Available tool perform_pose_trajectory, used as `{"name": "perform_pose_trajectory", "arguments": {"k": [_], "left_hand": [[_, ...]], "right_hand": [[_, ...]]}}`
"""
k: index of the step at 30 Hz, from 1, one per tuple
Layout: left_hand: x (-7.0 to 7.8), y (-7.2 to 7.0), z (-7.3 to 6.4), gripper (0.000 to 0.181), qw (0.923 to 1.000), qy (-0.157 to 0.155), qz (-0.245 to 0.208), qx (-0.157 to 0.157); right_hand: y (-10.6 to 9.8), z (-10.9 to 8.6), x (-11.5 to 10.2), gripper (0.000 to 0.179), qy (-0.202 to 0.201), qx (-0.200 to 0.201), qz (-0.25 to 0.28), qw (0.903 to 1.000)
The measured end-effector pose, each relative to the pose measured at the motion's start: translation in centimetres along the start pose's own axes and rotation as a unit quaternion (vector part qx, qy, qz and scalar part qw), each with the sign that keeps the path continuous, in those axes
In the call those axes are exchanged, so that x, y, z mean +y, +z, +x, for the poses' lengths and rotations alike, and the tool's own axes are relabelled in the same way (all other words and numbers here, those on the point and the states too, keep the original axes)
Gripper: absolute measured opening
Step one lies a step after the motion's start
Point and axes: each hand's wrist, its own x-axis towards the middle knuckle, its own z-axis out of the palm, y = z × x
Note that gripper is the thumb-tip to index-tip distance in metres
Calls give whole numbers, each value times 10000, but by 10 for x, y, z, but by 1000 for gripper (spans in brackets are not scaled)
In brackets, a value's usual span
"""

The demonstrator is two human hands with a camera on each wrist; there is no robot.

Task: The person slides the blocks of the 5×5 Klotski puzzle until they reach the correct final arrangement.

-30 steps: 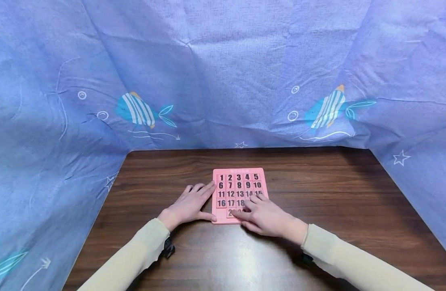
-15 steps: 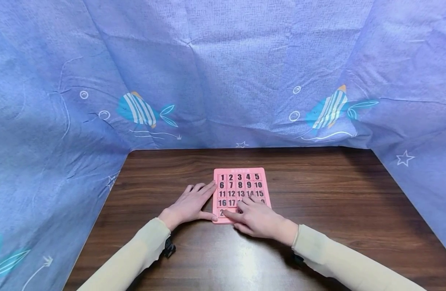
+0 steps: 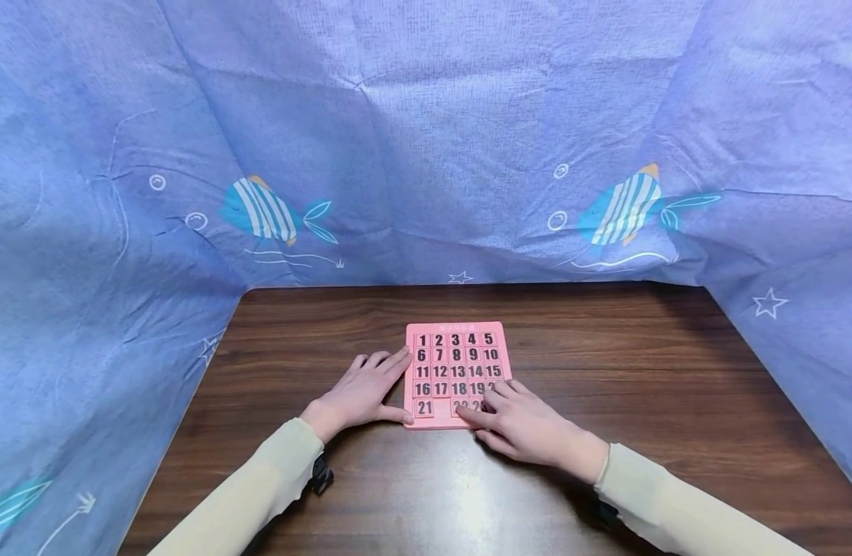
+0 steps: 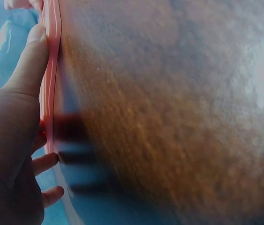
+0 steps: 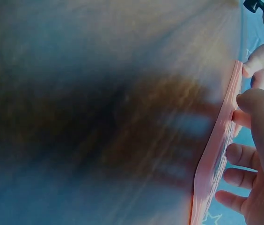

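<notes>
A pink sliding number puzzle (image 3: 442,408) lies flat on the table in the head view, its numbered tiles in rows. Tile 21 (image 3: 424,407) sits in the bottom left corner, with a gap to its right. My left hand (image 3: 361,392) rests against the puzzle's left side, fingertips at the upper edge and thumb by the lower corner. My right hand (image 3: 533,426) touches tile 22 (image 3: 456,410) with an outstretched index finger, its other fingers loosely bent over the lower right tiles. Those tiles are partly hidden. In the right wrist view, the puzzle's edge (image 5: 209,164) runs beside the fingers.
The dark wooden table (image 3: 314,320) reflects light near its front. Behind and at the sides hangs a blue cloth (image 3: 453,154) printed with fish and stars. Dark wrist devices show under both sleeves, one (image 3: 322,474) at the left.
Tile 21 has slid left into the bottom corner under my right index finger. That hand has then moved right to tile 22. My left hand has stayed at the puzzle's side.
</notes>
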Motion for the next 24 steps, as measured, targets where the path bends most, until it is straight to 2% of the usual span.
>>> {"name": "perform_pose_trajectory", "arguments": {"k": [7, 14, 18, 24], "left_hand": [[0, 1, 0, 105, 10000, -10, 11, 8], [1, 3, 1, 106, 10000, 17, 82, 36], [1, 2, 1, 106, 9999, 31, 79, 84], [-1, 4, 0, 107, 9999, 16, 85, 97]], "right_hand": [[6, 9, -8, 47, -115, 54, -81, 9999], [6, 18, -15, 49, 10, -143, -60, 9999], [1, 11, -10, 49, 32, -59, -65, 10000], [-4, -17, 5, 47, 264, 83, 9, 9996]]}}
